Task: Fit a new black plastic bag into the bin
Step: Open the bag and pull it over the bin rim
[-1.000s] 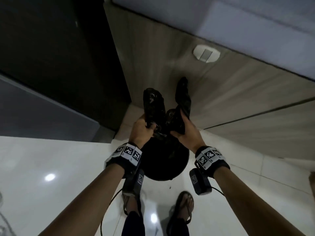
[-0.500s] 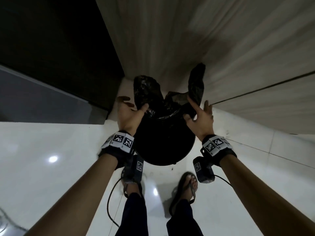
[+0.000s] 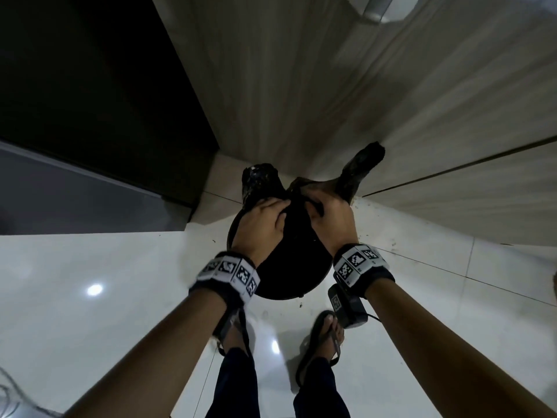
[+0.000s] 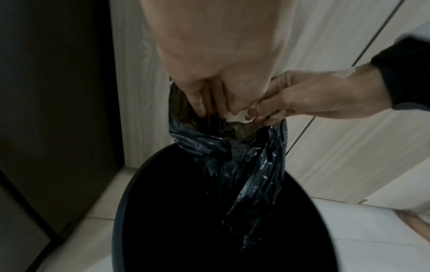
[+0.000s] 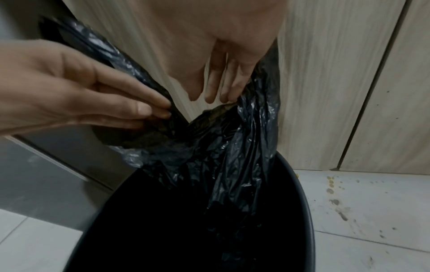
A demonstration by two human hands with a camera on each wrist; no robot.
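Half a second back both my hands were splayed off it, now the left hand (image 3: 261,224) and right hand (image 3: 328,212) fingers pinch the bag (image 4: 242,165) mouth again above the bin (image 5: 300,202), so I reckon spreading it over the rim comes next.

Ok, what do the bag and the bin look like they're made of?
Bag: thin black plastic film, glossy, crinkled into fine creases, faintly see-through at its top edge. Bin: looks like rigid dark plastic with a smooth matte rim, though metal cannot be ruled out.
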